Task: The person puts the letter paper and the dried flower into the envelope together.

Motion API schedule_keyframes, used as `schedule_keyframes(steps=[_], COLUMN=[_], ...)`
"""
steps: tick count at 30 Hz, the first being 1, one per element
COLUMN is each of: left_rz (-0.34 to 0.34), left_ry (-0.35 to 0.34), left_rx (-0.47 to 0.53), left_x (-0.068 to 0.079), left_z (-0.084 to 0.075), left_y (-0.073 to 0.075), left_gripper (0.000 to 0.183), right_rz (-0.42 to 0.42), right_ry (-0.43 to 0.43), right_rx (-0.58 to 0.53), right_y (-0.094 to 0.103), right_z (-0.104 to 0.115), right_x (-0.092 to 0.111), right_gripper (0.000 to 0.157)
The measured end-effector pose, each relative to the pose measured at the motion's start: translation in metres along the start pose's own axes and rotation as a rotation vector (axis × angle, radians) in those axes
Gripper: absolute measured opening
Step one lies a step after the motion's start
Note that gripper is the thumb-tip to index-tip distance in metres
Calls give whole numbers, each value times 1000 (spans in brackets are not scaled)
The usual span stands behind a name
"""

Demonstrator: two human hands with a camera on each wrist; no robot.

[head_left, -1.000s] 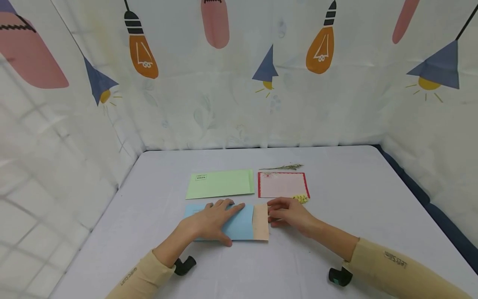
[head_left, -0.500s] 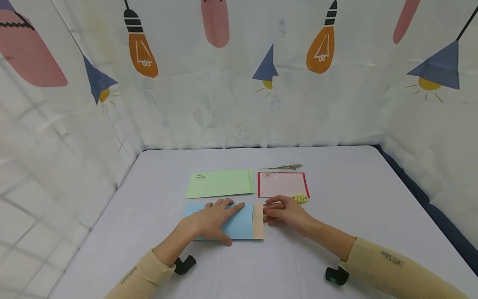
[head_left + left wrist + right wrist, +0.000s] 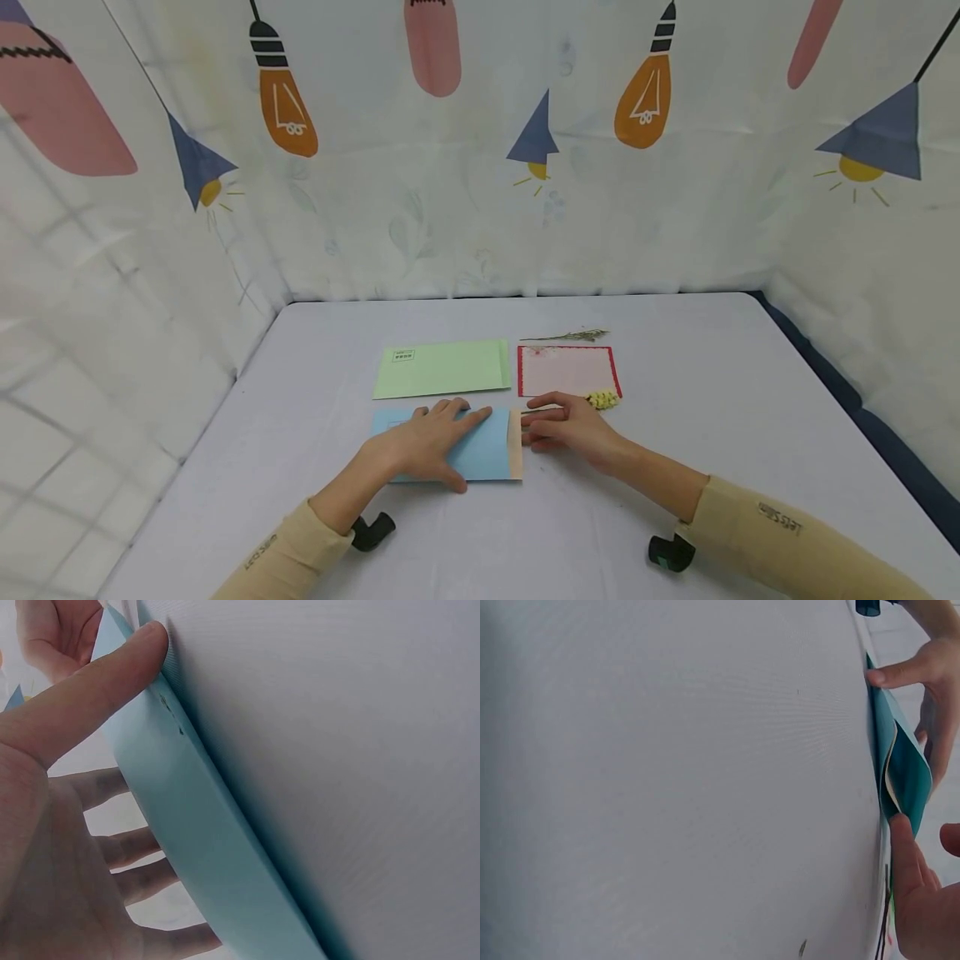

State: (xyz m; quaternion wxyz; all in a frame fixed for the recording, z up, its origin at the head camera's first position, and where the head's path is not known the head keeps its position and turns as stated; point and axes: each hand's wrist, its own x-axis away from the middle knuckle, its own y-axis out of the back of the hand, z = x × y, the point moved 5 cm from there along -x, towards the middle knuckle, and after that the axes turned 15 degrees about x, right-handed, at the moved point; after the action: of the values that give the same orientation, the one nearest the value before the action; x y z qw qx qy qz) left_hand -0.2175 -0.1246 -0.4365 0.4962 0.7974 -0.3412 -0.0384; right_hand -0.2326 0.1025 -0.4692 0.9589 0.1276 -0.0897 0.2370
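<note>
The cream card (image 3: 516,460) now sits deeper inside the blue envelope (image 3: 486,454), apparently nearly stowed; left hand (image 3: 423,446) atop it, fingers spread; right hand (image 3: 576,432) at its mouth, fingers unclenched.

A blue envelope (image 3: 486,450) lies flat, a peach card (image 3: 515,458) (edge protruding) inside.

I'm looking at a white table (image 3: 750,417) with rounded far corners, enclosed by pale hangings (image 3: 465,225) printed with orange bulbs (image 3: 643,104) and blue lamps (image 3: 881,125). Dim grid lines (image 3: 75,454) cross the left side; dark blue fabric (image 3: 910,467) borders the right.
</note>
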Motion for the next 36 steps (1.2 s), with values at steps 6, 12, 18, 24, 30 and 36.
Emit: schedule_keyframes(steps=[6,12,18,24,30,36], left_rz=[-8,-8,-11,-11,-5,-11], left_ry=[2,3,-7,-10,-8,-23], left_rx=[-2,1,-4,-20,-14,-23], left_x=[0,0,0,0,1,2], left_z=[0,1,0,-2,-2,-3], left_y=[0,-2,-2,-2,-1,0], left_gripper=[104,103,102,102,101,102], right_rz=[-1,12,26,54,102,153], right_ry=[8,19,28,33,46,114], right_rx=[15,32,24,36,121,241], right_y=[-3,-9,-14,-15,-8,13], right_z=[3,6,7,7,8,11], right_x=[-1,-2,-4,-5,-1,9], right_gripper=[46,44,45,47,47,37])
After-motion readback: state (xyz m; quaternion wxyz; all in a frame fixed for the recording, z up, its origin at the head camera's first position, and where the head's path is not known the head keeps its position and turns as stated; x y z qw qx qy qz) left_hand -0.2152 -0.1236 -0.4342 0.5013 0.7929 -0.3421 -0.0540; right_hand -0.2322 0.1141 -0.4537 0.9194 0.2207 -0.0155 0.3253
